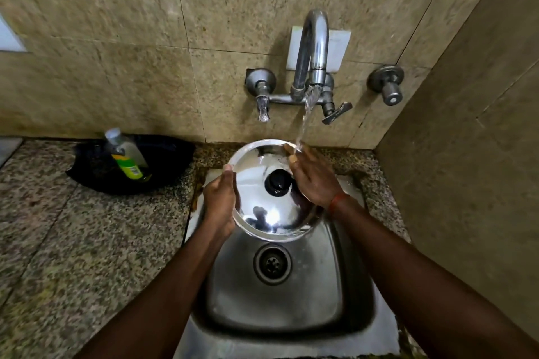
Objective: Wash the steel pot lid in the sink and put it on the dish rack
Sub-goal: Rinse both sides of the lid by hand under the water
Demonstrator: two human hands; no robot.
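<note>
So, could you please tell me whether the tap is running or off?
Running: water streams from the tap onto the right hand at the steel lid.

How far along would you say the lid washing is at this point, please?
Done: the tap is running and the steel pot lid is over the sink. In hand: the left hand grips the rim while the right hand rubs the top under the stream. Left: finishing and racking it; no dish rack is in view.

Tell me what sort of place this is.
Most likely a home kitchen: a steel sink set in a granite counter, a wall-mounted tap running, and a dish soap bottle nearby.
</note>
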